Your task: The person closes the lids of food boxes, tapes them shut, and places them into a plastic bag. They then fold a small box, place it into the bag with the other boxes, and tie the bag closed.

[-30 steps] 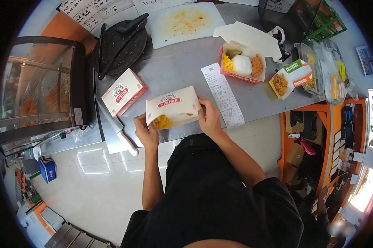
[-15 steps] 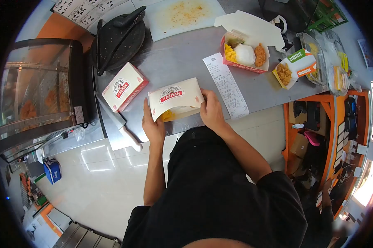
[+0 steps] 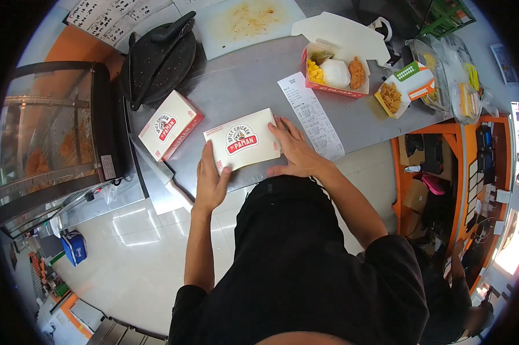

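A closed white-and-red takeaway food box [image 3: 242,141] printed "Spicy Chicken" lies on the steel table in front of me. My left hand [image 3: 211,183] holds its left front corner, fingers along the side and thumb at the front edge. At the right end, my right hand [image 3: 295,150] rests with spread fingertips touching the lid's edge, its thumb stretched away. The box's contents are hidden under the lid. Just left stands a second closed food box [image 3: 170,123]. A long printed receipt [image 3: 311,117] lies right of my right hand.
An open food box [image 3: 335,75] holds rice, fried chicken and yellow food. Right of it stands a small carton of fried pieces [image 3: 390,99]. A knife [image 3: 179,192] lies at the table's front edge. Behind are a black round pan [image 3: 162,63] and a stained cutting board [image 3: 251,23].
The front box's lid, bowed with yellow food showing beneath, is now down flat. My right hand has loosened from a grip to spread fingers. The view has shifted slightly.
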A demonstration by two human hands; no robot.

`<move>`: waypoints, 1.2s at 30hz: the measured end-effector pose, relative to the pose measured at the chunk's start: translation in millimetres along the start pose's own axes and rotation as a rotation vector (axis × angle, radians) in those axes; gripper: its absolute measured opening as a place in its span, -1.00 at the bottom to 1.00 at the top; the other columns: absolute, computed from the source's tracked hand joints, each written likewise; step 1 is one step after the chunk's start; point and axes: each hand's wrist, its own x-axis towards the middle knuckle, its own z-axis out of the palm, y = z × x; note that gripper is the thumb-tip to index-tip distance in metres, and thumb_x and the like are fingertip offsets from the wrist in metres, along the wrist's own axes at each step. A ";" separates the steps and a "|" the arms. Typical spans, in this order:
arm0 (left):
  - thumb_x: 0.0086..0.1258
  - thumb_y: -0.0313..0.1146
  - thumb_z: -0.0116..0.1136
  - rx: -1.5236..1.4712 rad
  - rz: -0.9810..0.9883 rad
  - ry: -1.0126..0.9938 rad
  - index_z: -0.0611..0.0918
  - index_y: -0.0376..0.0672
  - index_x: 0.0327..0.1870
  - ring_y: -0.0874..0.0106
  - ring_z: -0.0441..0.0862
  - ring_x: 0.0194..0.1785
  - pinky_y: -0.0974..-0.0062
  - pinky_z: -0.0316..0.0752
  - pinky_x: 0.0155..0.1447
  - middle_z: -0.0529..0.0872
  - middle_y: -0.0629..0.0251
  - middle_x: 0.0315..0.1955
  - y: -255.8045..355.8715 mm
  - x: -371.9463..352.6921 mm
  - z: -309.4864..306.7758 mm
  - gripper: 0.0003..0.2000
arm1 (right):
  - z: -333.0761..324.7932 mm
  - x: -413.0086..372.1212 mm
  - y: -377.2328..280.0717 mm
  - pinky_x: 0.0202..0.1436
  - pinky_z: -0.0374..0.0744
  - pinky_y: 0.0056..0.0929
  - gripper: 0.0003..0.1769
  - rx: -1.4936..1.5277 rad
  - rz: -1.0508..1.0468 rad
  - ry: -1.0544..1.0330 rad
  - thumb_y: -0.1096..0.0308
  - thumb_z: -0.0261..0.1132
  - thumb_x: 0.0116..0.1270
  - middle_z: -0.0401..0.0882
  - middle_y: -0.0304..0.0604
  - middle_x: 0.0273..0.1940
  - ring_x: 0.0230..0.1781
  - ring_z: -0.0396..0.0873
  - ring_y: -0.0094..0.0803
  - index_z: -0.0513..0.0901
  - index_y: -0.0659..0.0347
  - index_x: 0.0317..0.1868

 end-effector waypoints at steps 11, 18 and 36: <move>0.52 0.02 0.14 0.372 0.218 -0.072 0.18 -0.35 0.58 -0.24 -0.03 0.63 -0.13 -0.05 0.63 -0.03 -0.32 0.60 7.4 15.8 -19.2 -0.20 | -25.2 33.2 -17.2 0.66 -0.02 0.19 -0.02 -0.216 -0.249 -0.096 -0.33 0.23 0.38 -0.03 0.22 0.64 0.68 -0.10 0.08 0.27 0.25 0.54; 0.35 0.25 0.24 0.510 0.379 -0.240 0.22 -0.26 0.59 -0.12 0.01 0.66 -0.07 -0.03 0.66 0.10 -0.25 0.58 6.1 45.4 -27.3 -0.04 | -23.7 47.0 -3.5 0.63 0.07 0.21 -0.06 -0.460 -0.421 -0.142 -0.31 0.20 0.41 0.09 0.19 0.60 0.65 0.02 0.05 0.32 0.24 0.53; 0.43 -0.12 0.30 0.478 0.476 -0.311 0.47 0.32 0.50 -0.28 -0.10 0.65 -0.11 0.14 0.61 0.05 -0.24 0.60 2.5 33.3 -30.8 -0.41 | -11.6 29.2 -7.3 0.64 0.15 0.09 -0.20 -0.270 -0.364 -0.062 0.13 0.39 0.38 -0.04 0.26 0.63 0.65 -0.03 0.24 0.31 0.00 0.57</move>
